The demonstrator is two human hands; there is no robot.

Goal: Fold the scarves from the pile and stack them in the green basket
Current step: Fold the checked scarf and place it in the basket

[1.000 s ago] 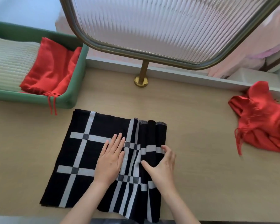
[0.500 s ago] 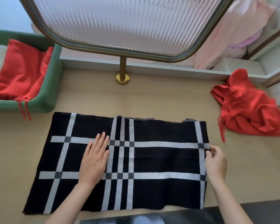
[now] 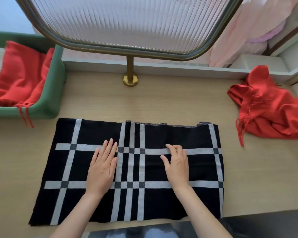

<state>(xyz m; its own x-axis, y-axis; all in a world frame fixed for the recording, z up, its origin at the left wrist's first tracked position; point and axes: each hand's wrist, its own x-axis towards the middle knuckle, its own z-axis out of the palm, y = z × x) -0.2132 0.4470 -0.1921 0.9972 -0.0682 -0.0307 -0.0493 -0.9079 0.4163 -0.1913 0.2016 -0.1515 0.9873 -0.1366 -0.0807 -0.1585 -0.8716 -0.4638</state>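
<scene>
scarf: black plaid scarf [image 3: 170,134] is spread flat on the wood table [image 3: 162,103], just beside the green basket [image 3: 53,93]
left hand [image 3: 102,166]: palm down on it, fingers straight, gripping nothing
right hand [image 3: 176,164]: resting on it too, fingertips bent onto the cloth, nothing pinched
basket: folded red scarf [image 3: 22,76] inside, tassels over the rim
pile: crumpled red scarf [image 3: 268,110], far right

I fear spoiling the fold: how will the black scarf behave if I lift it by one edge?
The scarf would probably hang limp and open up: it lies in flat, loose layers, with a grey underside peeking at the far edge. It looks thin, so likely light. On the smooth table it may slide when pushed.
</scene>
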